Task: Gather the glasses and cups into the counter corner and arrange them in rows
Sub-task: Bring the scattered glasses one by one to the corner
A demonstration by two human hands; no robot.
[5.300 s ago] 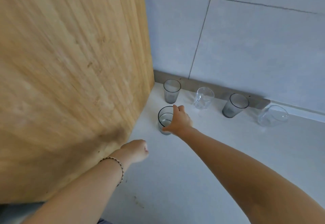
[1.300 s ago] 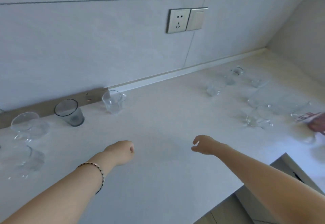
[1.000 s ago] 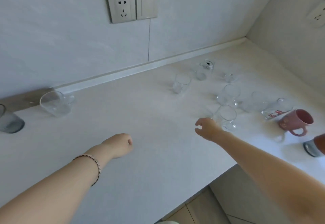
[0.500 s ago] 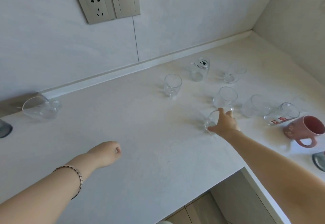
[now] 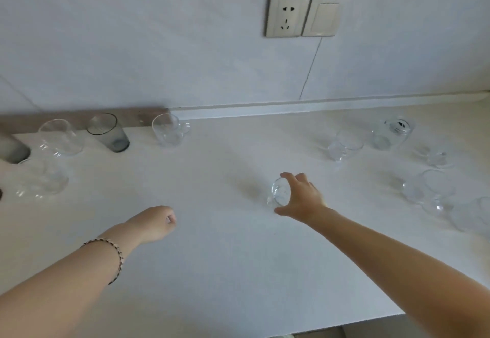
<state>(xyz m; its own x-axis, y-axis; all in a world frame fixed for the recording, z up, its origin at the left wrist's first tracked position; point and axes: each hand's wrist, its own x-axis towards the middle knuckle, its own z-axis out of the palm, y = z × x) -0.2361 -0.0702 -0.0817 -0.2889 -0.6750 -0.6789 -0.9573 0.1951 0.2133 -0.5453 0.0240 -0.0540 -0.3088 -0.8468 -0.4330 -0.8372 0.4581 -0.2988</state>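
Note:
My right hand [image 5: 301, 196] is closed around a small clear glass [image 5: 279, 193] above the middle of the white counter [image 5: 225, 258]. My left hand [image 5: 152, 223] hovers as a loose fist over the counter, holding nothing. At the left, along the back wall, stand a grey tumbler [image 5: 108, 132], a clear glass [image 5: 61, 139], a clear handled cup [image 5: 169, 132] and another grey tumbler [image 5: 12, 149] cut by the frame edge. In front of them is a further clear glass [image 5: 42, 181]. Several clear glasses [image 5: 344, 146] remain scattered at the right.
A wall socket and switch [image 5: 305, 15] sit on the tiled wall above the counter. The counter's front edge [image 5: 344, 328] runs along the bottom right. A brown strip [image 5: 79, 117] lines the wall base at the left.
My right hand closed on the small clear glass and carried it leftwards away from the scattered group. The view swung left, so the pink mug left the frame and the left row came in.

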